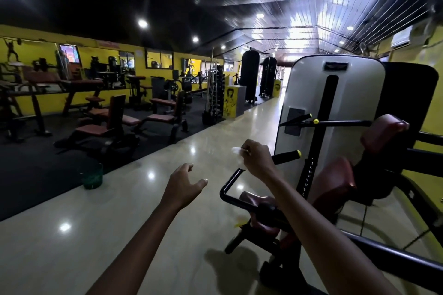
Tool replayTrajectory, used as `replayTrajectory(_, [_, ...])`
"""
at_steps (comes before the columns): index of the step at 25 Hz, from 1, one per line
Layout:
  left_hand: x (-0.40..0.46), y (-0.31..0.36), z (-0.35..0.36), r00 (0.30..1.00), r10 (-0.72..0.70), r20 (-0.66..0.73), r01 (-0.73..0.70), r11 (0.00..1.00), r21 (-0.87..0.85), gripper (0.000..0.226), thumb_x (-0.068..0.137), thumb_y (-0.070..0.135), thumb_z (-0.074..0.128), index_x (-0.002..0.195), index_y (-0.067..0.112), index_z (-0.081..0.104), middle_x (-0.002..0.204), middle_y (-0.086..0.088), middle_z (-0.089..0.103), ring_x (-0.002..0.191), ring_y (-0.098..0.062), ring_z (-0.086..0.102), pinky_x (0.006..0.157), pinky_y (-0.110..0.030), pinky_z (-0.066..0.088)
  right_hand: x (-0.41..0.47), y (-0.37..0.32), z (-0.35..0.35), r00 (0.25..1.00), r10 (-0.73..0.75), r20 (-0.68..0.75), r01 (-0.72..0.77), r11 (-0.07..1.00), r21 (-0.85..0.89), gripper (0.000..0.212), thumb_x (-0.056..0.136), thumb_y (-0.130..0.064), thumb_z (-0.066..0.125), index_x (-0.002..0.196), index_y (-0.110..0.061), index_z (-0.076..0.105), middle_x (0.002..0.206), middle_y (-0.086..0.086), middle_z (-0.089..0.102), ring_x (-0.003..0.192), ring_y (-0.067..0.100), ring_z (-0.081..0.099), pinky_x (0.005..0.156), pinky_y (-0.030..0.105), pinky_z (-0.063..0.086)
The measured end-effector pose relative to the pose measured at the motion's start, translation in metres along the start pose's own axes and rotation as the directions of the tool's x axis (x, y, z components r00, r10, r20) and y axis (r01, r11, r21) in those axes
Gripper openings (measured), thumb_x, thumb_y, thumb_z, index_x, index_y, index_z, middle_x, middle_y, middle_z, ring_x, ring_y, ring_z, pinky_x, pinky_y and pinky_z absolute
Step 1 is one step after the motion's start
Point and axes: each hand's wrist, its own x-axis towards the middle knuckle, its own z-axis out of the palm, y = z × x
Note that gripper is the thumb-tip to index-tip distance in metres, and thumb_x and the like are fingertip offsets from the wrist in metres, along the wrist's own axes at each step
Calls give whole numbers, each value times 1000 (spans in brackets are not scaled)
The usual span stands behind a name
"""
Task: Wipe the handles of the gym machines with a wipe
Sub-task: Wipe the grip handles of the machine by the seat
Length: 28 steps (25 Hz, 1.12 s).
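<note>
Your right hand [257,159] is pinching a small white wipe [237,153] in curled fingers, just beside the black handle [286,157] with the yellow end cap on the grey-shrouded machine [328,93]. Your left hand [184,184] is hovering over the floor [119,223] with fingers released and loosely spread, grasping nothing. Risk, as a judgement: the wipe is showing only a small free edge, so it may be covering little of the handle, or slipping from the pinch when dragged along the grip.
</note>
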Motion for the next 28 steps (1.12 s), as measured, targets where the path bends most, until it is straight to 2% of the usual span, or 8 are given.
replayTrajectory(4, [30, -6, 27, 998, -16, -56, 20, 998, 59, 61, 82, 31, 70, 134, 9, 47, 137, -6, 50, 127, -20, 45, 99, -28, 36, 57, 25, 10, 997, -50, 56, 48, 998, 35, 13, 84, 3, 54, 84, -7, 61, 81, 16, 63, 66, 25, 57, 49, 26, 39])
replayTrajectory(7, [53, -11, 49, 988, -88, -127, 100, 991, 93, 62, 82, 30, 70, 134, 8, 47, 136, -7, 51, 128, -21, 44, 101, -31, 37, 98, 50, 29, 982, -157, 108, 154, 987, 41, 10, 85, 0, 55, 85, -8, 61, 84, 14, 64, 77, 27, 56, 54, 26, 35])
replayTrajectory(10, [71, -6, 82, 963, -181, -198, 203, 974, 100, 61, 82, 30, 70, 134, 7, 47, 135, -7, 51, 128, -22, 45, 102, -32, 37, 138, 80, 42, 953, -239, 187, 223, 969, 104, 10, 87, -2, 54, 84, -10, 60, 84, 13, 61, 72, 23, 53, 55, 24, 34])
replayTrajectory(13, [82, 6, 112, 944, -227, -240, 259, 960, 109, 62, 82, 30, 70, 135, 8, 47, 135, -6, 50, 127, -21, 45, 102, -31, 37, 164, 103, 46, 916, -331, 225, 312, 943, 118, 6, 88, -3, 56, 85, -4, 61, 83, 15, 63, 72, 24, 54, 54, 26, 35])
replayTrajectory(17, [89, 18, 135, 927, -258, -271, 297, 948, 113, 61, 82, 31, 70, 133, 8, 48, 134, -6, 51, 126, -20, 46, 101, -29, 37, 183, 121, 49, 893, -353, 279, 307, 932, 195, 5, 87, -3, 55, 84, -4, 59, 83, 15, 63, 73, 25, 55, 59, 30, 41])
replayTrajectory(21, [91, 27, 138, 909, -289, -300, 339, 932, 127, 61, 82, 32, 70, 134, 9, 47, 136, -6, 50, 127, -20, 45, 99, -27, 36, 189, 128, 45, 874, -359, 328, 291, 927, 238, 8, 86, 0, 52, 88, -1, 60, 81, 10, 58, 71, 21, 51, 49, 22, 35])
replayTrajectory(28, [67, 57, 158, 880, -307, -363, 387, 906, 171, 61, 81, 32, 70, 133, 9, 48, 135, -7, 51, 125, -21, 47, 98, -26, 36, 193, 147, 19, 848, -407, 338, 329, 906, 265, 8, 90, -7, 53, 90, -4, 61, 88, 12, 62, 74, 23, 57, 48, 22, 39])
